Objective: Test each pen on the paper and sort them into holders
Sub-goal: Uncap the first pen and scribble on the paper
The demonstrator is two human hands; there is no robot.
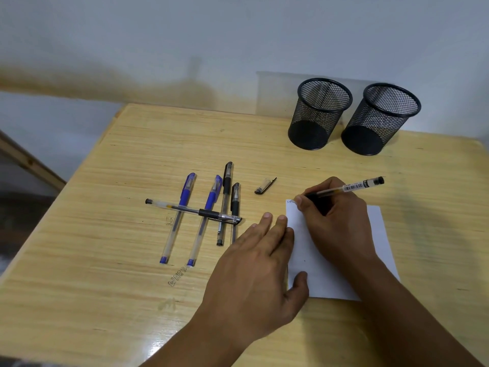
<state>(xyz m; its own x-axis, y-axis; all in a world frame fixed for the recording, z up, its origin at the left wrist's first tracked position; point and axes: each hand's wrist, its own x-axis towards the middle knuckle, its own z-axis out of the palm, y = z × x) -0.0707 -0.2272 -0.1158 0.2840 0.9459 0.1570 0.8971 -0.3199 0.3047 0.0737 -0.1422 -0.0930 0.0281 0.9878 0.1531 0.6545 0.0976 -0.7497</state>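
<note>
A light wooden table [137, 160] with streaked grain filled most of the view, its far edge close to a pale grey-blue wall [238, 30]. A yellowish stain [148, 83] smeared the wall above the table's far-left corner. Beyond the left edge, a slanted wooden beam [29, 162] crossed a dim area.

The uncapped black gel pen [346, 187] slants in my grip, tip on the white paper's [381, 234] top-left corner; its cap [265, 186] lies at ten o'clock. Five pens [201, 215] lie at nine o'clock — two mesh holders [353, 115] stand upright at twelve.
</note>
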